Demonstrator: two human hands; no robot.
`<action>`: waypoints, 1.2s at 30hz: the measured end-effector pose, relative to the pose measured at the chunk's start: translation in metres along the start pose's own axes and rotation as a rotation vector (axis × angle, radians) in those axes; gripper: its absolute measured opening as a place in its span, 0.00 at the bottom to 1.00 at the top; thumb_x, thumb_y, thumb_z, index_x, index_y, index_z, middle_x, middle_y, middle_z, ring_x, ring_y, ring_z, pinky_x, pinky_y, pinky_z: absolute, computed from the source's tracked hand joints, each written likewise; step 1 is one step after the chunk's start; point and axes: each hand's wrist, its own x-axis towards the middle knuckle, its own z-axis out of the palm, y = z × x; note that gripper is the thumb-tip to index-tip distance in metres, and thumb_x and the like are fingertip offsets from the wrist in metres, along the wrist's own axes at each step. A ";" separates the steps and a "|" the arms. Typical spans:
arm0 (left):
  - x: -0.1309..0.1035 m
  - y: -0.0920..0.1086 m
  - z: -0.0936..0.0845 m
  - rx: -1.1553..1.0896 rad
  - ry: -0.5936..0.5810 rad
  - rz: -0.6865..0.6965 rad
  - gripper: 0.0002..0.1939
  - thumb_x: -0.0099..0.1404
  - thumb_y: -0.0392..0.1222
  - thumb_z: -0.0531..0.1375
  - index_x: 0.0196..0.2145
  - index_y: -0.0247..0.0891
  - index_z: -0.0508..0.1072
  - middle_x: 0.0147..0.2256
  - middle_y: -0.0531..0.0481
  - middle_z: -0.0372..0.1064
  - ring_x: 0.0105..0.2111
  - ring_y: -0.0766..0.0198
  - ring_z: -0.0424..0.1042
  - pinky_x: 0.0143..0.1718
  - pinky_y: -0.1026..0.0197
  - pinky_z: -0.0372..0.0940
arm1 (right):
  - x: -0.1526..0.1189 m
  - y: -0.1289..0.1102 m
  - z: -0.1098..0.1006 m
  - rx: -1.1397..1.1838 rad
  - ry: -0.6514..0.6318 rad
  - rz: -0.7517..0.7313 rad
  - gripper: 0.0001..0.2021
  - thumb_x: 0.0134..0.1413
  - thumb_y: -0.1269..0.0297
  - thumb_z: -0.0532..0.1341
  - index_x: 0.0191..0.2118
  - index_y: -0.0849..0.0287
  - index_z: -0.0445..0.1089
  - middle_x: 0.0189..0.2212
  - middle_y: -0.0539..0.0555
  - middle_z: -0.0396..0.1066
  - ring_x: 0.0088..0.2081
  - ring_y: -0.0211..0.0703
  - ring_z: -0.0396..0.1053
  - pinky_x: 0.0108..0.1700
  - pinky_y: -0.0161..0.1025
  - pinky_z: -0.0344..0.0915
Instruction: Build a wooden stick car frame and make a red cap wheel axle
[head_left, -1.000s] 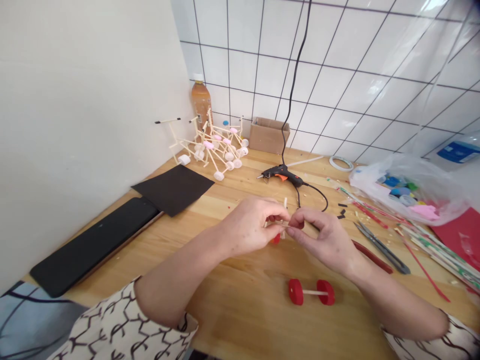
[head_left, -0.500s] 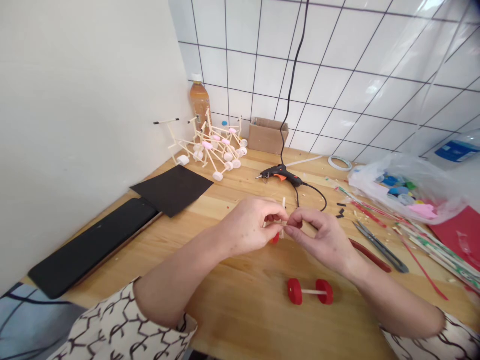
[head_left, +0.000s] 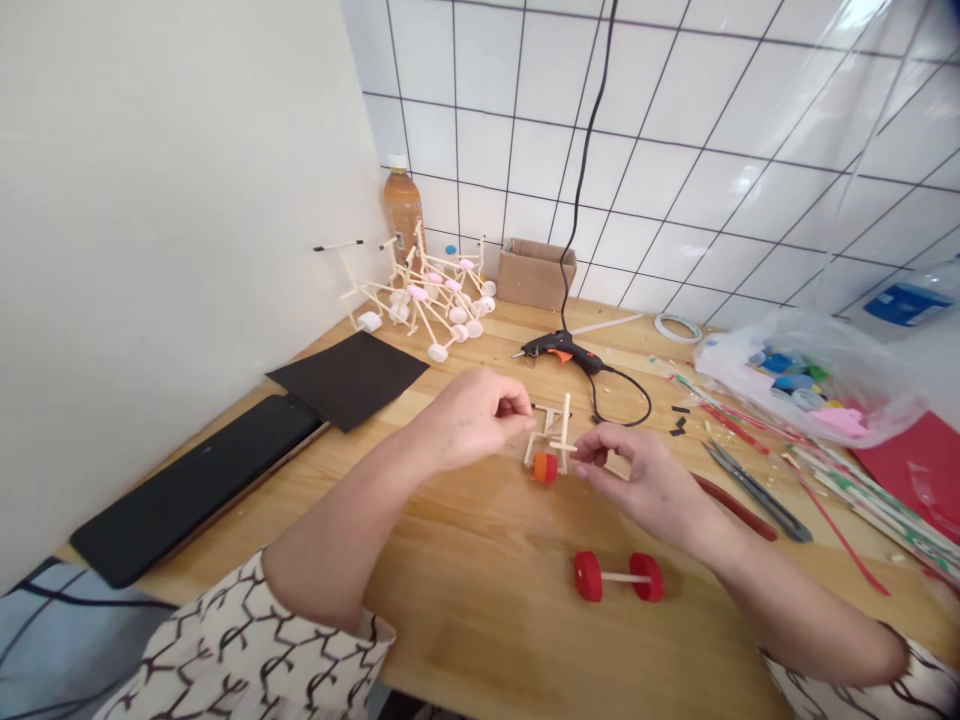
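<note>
My right hand [head_left: 649, 485] pinches the end of a short pale stick [head_left: 563, 447]. My left hand [head_left: 480, 420] is raised to the left, its thumb and fingertips pressed together; whatever they hold, if anything, is too small to make out. Between the hands a small frame of pale sticks [head_left: 550, 420] lies on the table, with an orange and red wheel [head_left: 545, 468] at its near end. Nearer to me, two red wheels [head_left: 589, 577] are joined by a pale stick axle [head_left: 617, 578].
Behind my hands lies a black glue gun [head_left: 562, 350]. Several stick models [head_left: 420, 290] stand at the back left, near a bottle [head_left: 403, 210] and a cardboard box [head_left: 535, 275]. Scissors [head_left: 757, 490], red-handled pliers [head_left: 731, 507] and a plastic bag [head_left: 795, 360] are on the right.
My left hand has moved up and left, away from my right hand, uncovering the stick frame and the orange and red wheel. My right hand has barely moved.
</note>
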 end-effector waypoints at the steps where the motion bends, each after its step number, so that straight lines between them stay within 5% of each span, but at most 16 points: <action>1: 0.001 -0.001 -0.001 -0.013 -0.055 -0.032 0.05 0.55 0.38 0.60 0.26 0.34 0.72 0.22 0.54 0.66 0.22 0.69 0.62 0.23 0.67 0.56 | 0.000 0.000 0.001 -0.002 -0.014 0.003 0.05 0.50 0.63 0.58 0.28 0.57 0.69 0.25 0.51 0.72 0.29 0.40 0.68 0.34 0.37 0.64; 8: 0.003 -0.001 0.006 -0.057 -0.352 -0.115 0.15 0.48 0.43 0.66 0.35 0.35 0.74 0.20 0.59 0.60 0.19 0.72 0.58 0.20 0.68 0.51 | -0.004 0.006 0.003 -0.027 0.009 -0.011 0.05 0.50 0.65 0.57 0.28 0.58 0.70 0.25 0.52 0.73 0.29 0.40 0.69 0.34 0.37 0.64; 12: 0.003 0.000 0.014 -0.081 -0.320 -0.074 0.13 0.49 0.46 0.66 0.31 0.36 0.76 0.19 0.58 0.59 0.19 0.72 0.56 0.20 0.68 0.50 | -0.008 0.008 0.002 -0.042 0.017 -0.037 0.05 0.50 0.66 0.57 0.28 0.58 0.69 0.25 0.52 0.73 0.29 0.40 0.69 0.33 0.37 0.64; 18: 0.004 -0.005 0.014 -0.100 -0.295 -0.046 0.05 0.52 0.39 0.61 0.24 0.34 0.74 0.20 0.56 0.63 0.21 0.70 0.59 0.23 0.67 0.53 | -0.012 0.011 0.003 -0.051 0.034 -0.015 0.05 0.50 0.67 0.57 0.27 0.57 0.69 0.25 0.51 0.73 0.29 0.40 0.69 0.33 0.36 0.64; 25: 0.010 -0.017 0.002 -0.130 -0.246 -0.052 0.04 0.51 0.37 0.61 0.22 0.35 0.70 0.20 0.57 0.61 0.22 0.70 0.58 0.25 0.67 0.53 | -0.011 0.020 0.003 -0.051 0.048 0.023 0.06 0.50 0.65 0.56 0.27 0.57 0.69 0.25 0.52 0.73 0.29 0.41 0.70 0.33 0.37 0.65; 36: 0.014 -0.024 0.008 -0.162 -0.244 -0.070 0.04 0.52 0.39 0.60 0.24 0.35 0.69 0.20 0.57 0.60 0.22 0.70 0.58 0.25 0.67 0.53 | -0.010 0.024 0.013 -0.106 0.037 -0.009 0.05 0.50 0.69 0.56 0.26 0.57 0.68 0.26 0.51 0.73 0.30 0.41 0.68 0.35 0.39 0.63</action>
